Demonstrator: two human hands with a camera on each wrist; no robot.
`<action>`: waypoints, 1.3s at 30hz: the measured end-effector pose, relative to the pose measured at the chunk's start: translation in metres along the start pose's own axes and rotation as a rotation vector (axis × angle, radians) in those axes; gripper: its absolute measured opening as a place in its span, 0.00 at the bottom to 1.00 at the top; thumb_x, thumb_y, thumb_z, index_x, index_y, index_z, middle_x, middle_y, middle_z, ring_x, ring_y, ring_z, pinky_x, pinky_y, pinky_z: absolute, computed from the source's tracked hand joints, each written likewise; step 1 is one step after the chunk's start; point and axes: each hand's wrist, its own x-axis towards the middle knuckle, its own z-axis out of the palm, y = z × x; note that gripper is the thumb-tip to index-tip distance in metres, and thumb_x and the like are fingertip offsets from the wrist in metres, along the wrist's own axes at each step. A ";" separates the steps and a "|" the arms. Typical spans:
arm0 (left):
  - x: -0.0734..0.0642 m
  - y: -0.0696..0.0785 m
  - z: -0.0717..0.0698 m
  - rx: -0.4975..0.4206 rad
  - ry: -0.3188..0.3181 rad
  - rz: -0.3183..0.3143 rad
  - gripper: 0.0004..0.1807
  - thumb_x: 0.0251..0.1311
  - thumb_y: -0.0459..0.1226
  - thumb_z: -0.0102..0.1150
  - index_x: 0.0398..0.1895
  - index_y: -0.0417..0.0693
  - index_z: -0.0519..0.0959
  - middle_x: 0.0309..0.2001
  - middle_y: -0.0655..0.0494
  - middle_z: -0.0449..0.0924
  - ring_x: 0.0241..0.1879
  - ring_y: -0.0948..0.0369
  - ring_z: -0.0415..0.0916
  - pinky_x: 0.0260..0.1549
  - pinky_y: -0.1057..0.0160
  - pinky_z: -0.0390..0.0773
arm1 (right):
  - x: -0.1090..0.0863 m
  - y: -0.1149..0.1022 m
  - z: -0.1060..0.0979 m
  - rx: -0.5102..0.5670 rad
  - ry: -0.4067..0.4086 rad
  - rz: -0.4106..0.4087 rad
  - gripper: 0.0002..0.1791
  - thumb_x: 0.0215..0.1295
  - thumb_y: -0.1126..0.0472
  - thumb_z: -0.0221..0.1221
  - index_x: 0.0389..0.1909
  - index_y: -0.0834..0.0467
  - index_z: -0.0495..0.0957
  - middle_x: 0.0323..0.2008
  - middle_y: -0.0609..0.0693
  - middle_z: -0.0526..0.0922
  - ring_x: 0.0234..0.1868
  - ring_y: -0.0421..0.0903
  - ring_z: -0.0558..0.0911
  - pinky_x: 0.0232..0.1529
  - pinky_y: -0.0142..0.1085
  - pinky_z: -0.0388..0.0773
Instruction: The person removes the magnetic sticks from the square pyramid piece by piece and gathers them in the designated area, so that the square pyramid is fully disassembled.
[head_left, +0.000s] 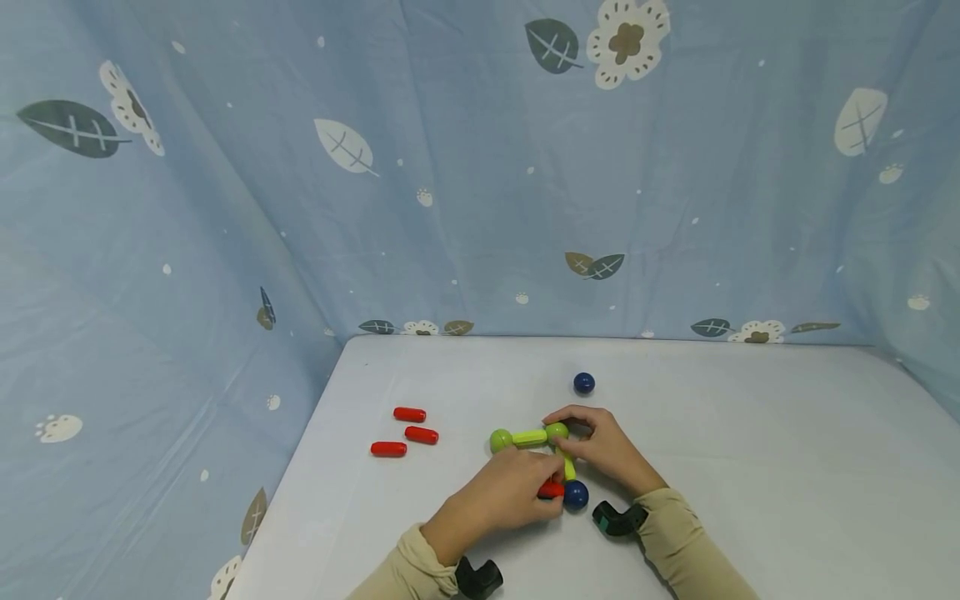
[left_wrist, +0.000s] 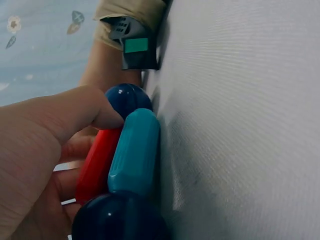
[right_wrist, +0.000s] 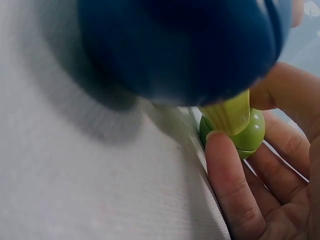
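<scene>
My left hand [head_left: 510, 487] pinches a red rod [left_wrist: 98, 162] between thumb and fingers. The rod lies alongside a teal rod [left_wrist: 135, 150], which runs between two dark blue balls; the nearer blue ball [left_wrist: 120, 220] fills the bottom of the left wrist view. My right hand [head_left: 600, 446] holds the green ball [right_wrist: 252, 132] at the corner of the shape, fingers on both sides. From that corner one yellow-green rod [head_left: 529, 437] leads left to another green ball [head_left: 501, 440]. A second yellow-green rod [head_left: 569, 467] leads toward the blue ball [head_left: 576, 496] beside the red rod. My left hand hides the shape's near-left part.
Three loose red rods lie to the left on the white table [head_left: 750, 433], the nearest being a red rod [head_left: 388, 449]. A loose blue ball [head_left: 583, 383] sits behind the right hand. A patterned blue curtain [head_left: 480, 167] borders the table's back and left.
</scene>
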 end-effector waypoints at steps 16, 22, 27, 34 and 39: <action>0.000 -0.001 0.001 0.053 -0.024 0.033 0.08 0.64 0.47 0.65 0.41 0.59 0.79 0.31 0.69 0.76 0.28 0.72 0.66 0.28 0.73 0.65 | 0.001 0.003 0.000 -0.014 0.008 -0.005 0.13 0.66 0.60 0.68 0.50 0.50 0.86 0.51 0.45 0.88 0.59 0.50 0.84 0.62 0.40 0.77; -0.002 0.001 -0.003 0.005 0.035 0.013 0.07 0.68 0.46 0.63 0.44 0.57 0.80 0.34 0.69 0.78 0.29 0.72 0.68 0.32 0.74 0.69 | 0.001 0.004 0.001 -0.020 0.009 -0.008 0.12 0.67 0.59 0.68 0.50 0.50 0.86 0.51 0.45 0.88 0.60 0.50 0.84 0.63 0.44 0.77; -0.004 0.000 -0.009 -0.075 0.069 -0.008 0.06 0.70 0.46 0.63 0.41 0.57 0.81 0.34 0.71 0.80 0.32 0.73 0.70 0.37 0.75 0.73 | 0.001 0.004 0.001 -0.009 0.000 -0.005 0.12 0.68 0.56 0.68 0.51 0.50 0.86 0.51 0.45 0.88 0.60 0.51 0.83 0.63 0.44 0.77; -0.012 -0.006 -0.026 -0.147 0.088 -0.013 0.06 0.69 0.46 0.66 0.44 0.58 0.82 0.36 0.71 0.81 0.35 0.74 0.73 0.42 0.71 0.76 | 0.001 0.008 0.001 -0.030 0.015 -0.010 0.12 0.66 0.59 0.68 0.49 0.49 0.87 0.51 0.45 0.88 0.60 0.51 0.84 0.62 0.43 0.78; -0.036 -0.021 -0.045 -0.141 0.106 -0.093 0.08 0.64 0.45 0.70 0.43 0.60 0.82 0.37 0.71 0.82 0.37 0.71 0.73 0.45 0.66 0.76 | 0.002 0.008 0.002 -0.043 0.017 -0.002 0.12 0.66 0.57 0.69 0.49 0.49 0.87 0.51 0.45 0.89 0.60 0.51 0.84 0.62 0.45 0.78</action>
